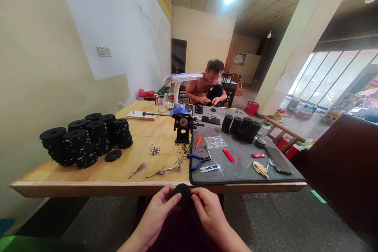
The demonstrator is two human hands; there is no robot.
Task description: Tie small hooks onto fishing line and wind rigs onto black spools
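Just in front of the table's near edge, a round black foam spool point(184, 195) is gripped at its left side by my left hand point(156, 209), thumb on its face. Bits of green show at its upper left rim. My right hand point(209, 206) is closed in a pinch at the spool's right edge; what lies between its fingertips is too small to name. Beyond my hands, thin bundles of strands point(162, 171) lie on the wood. Blue-handled pliers point(198, 160) and thread snips point(209, 168) rest on the grey mat point(242, 171).
Stacked black spools point(97, 138) with coloured bits stand at left, near a loose disc point(113, 155) and coloured beads point(154, 150). A black clamp-like device point(182, 128) and lamp point(184, 78) stand mid-table. More black spools point(245, 128) stand right. Another person point(196, 88) sits opposite, hands working.
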